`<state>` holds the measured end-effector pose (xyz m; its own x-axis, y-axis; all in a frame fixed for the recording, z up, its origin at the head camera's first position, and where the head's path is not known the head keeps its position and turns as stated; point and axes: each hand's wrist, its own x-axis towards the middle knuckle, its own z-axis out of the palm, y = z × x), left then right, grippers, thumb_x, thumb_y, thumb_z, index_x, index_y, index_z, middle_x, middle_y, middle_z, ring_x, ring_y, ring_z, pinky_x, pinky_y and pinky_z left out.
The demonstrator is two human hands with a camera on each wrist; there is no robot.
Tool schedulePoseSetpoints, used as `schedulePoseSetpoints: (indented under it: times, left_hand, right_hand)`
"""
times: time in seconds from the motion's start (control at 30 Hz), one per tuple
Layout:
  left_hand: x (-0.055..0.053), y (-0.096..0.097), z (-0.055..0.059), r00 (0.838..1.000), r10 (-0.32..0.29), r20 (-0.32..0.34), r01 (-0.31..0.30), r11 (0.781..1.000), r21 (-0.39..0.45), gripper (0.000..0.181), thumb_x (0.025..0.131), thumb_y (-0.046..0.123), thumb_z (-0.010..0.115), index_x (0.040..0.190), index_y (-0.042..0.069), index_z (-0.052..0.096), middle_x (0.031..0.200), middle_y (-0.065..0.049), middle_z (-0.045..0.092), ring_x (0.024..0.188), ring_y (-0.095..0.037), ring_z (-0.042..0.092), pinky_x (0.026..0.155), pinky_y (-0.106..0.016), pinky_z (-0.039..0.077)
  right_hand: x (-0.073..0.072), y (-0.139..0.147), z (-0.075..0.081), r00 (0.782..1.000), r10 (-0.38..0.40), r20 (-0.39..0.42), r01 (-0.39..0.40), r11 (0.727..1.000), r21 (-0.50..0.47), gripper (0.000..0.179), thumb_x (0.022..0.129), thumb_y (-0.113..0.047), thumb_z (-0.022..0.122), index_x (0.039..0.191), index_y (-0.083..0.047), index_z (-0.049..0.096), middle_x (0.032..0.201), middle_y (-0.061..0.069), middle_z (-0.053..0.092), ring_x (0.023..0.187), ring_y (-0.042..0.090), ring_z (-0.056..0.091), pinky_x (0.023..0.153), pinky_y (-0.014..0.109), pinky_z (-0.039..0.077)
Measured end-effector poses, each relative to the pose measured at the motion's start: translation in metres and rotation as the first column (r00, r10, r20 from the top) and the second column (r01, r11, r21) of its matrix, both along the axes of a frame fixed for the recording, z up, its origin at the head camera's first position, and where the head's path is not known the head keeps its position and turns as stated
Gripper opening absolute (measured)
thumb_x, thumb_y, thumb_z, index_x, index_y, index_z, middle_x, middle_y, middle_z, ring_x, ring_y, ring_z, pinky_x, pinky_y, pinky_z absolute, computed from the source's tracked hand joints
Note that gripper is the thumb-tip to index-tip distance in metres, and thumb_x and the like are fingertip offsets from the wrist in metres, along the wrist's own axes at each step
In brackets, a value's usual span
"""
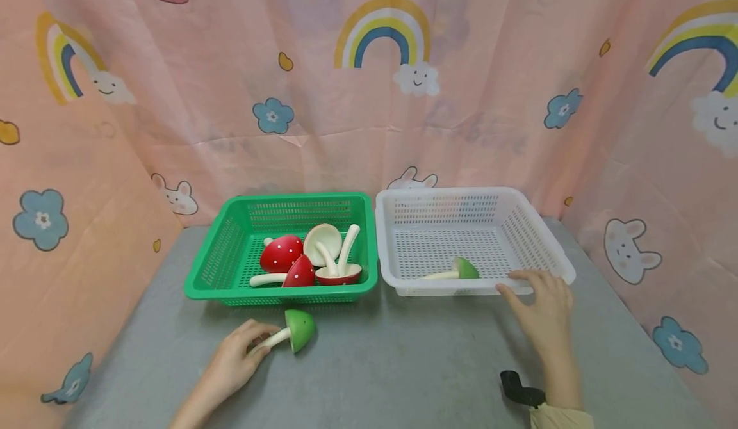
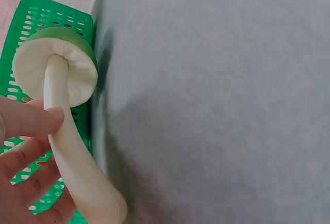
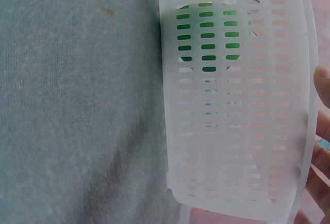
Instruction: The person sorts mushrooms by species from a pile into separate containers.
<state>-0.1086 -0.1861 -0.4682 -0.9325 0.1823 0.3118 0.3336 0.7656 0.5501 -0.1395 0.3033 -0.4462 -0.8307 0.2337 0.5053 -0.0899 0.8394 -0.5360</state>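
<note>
My left hand (image 1: 235, 357) pinches the white stem of a toy mushroom (image 1: 301, 330) with a green cap, just in front of the green basket (image 1: 195, 291). In the left wrist view the thumb presses on the curved stem (image 2: 87, 177), and the cap's pale underside faces the camera. My right hand (image 1: 544, 307) is over the front rim of the white basket (image 1: 450, 286), fingers spread and loosely bent, with nothing between them. Inside that basket, left of this hand, lies another green-capped mushroom (image 1: 466, 269); in the right wrist view its green shows through the slotted wall.
Several red mushrooms with white dots (image 1: 281, 254) lie in the green basket. Both baskets stand side by side at the back of the grey table (image 1: 392, 365). A pink patterned curtain (image 1: 230, 64) hangs behind and along the sides. A black strap (image 1: 519, 390) is on the right wrist.
</note>
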Motion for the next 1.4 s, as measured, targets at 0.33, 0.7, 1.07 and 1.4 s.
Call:
schedulePoseSetpoints:
  times: [0.33, 0.7, 1.07, 1.4]
  left_hand:
    - [0.006, 0.02, 0.007, 0.999, -0.046, 0.018, 0.046, 0.999, 0.023, 0.036, 0.073, -0.004, 0.077, 0.097, 0.023, 0.074, 0.085, 0.016, 0.062, 0.078, 0.001, 0.057, 0.067, -0.02, 0.049]
    - [0.004, 0.059, 0.012, 0.994, -0.098, 0.049, 0.099, 0.995, -0.014, 0.034, 0.074, 0.001, 0.079, 0.099, 0.025, 0.074, 0.085, 0.018, 0.059, 0.081, -0.002, 0.055, 0.069, -0.019, 0.05]
    - [-0.004, 0.102, 0.028, 0.983, -0.184, -0.006, 0.184, 0.983, 0.02, 0.035, 0.075, 0.002, 0.078, 0.102, 0.024, 0.073, 0.09, 0.016, 0.062, 0.085, -0.004, 0.055, 0.073, -0.021, 0.051]
    - [-0.02, 0.139, 0.058, 0.961, -0.257, -0.098, 0.265, 0.962, 0.072, 0.033, 0.08, 0.005, 0.075, 0.104, 0.026, 0.073, 0.09, 0.014, 0.062, 0.087, -0.003, 0.056, 0.073, -0.022, 0.049]
  right_hand:
    - [0.0, 0.0, -0.001, 1.0, 0.008, -0.002, -0.008, 1.0, -0.012, 0.032, 0.08, -0.02, 0.077, 0.104, -0.002, 0.066, 0.113, 0.022, 0.057, 0.112, 0.041, 0.045, 0.099, 0.064, 0.023]
    - [0.001, 0.0, -0.002, 1.0, 0.007, -0.008, -0.007, 1.0, -0.005, 0.031, 0.081, -0.021, 0.076, 0.103, -0.002, 0.066, 0.112, 0.021, 0.058, 0.11, 0.041, 0.046, 0.096, 0.064, 0.025]
    - [-0.001, 0.001, -0.002, 1.0, -0.003, 0.002, 0.003, 1.0, -0.002, 0.033, 0.08, -0.022, 0.078, 0.103, -0.002, 0.067, 0.112, 0.021, 0.058, 0.112, 0.04, 0.046, 0.099, 0.064, 0.024]
    - [0.0, 0.001, -0.001, 0.999, 0.02, -0.028, -0.021, 1.0, -0.015, 0.031, 0.077, -0.019, 0.079, 0.102, -0.003, 0.068, 0.111, 0.02, 0.059, 0.109, 0.039, 0.047, 0.103, 0.065, 0.021]
